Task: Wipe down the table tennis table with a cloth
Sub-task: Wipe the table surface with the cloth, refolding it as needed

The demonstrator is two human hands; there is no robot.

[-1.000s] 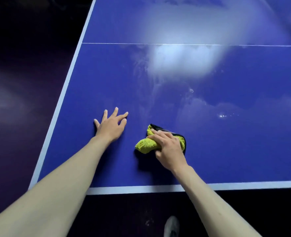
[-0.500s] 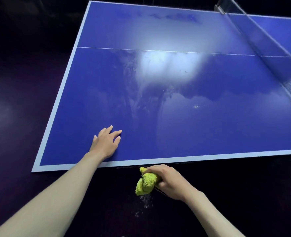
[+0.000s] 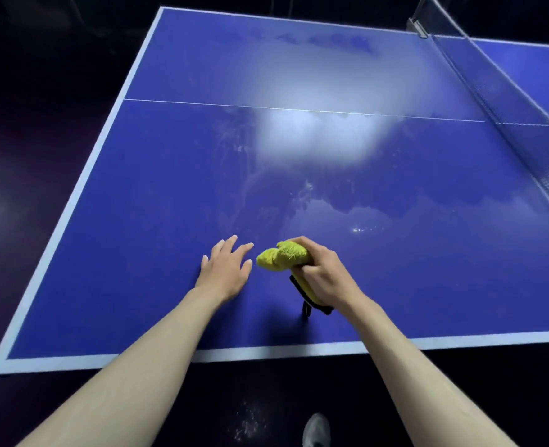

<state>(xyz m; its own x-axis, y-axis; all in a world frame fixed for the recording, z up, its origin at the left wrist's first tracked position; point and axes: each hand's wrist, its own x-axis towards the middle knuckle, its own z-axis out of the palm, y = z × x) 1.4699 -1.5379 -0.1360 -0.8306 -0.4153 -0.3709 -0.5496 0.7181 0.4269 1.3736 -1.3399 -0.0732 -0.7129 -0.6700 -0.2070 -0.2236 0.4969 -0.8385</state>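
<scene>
A blue table tennis table (image 3: 157, 195) with white edge lines fills the view; its surface shows wet streaks and a bright reflection in the middle. My right hand (image 3: 323, 275) grips a bunched yellow-green cloth (image 3: 281, 258) with a black edge, held just above the table near the front edge. One end of the cloth sticks out to the left, the other hangs down below my fist. My left hand (image 3: 226, 272) lies flat on the table with fingers spread, right beside the cloth.
The net (image 3: 508, 101) runs along the right side, with its post (image 3: 420, 25) at the far corner. Dark floor surrounds the table. Small wet specks (image 3: 245, 421) and my shoe (image 3: 316, 430) show on the floor below the front edge.
My right hand wiped the cloth off the front edge, dropped below the table, and has come back up over the surface beside my left hand. My left hand stayed on the table.
</scene>
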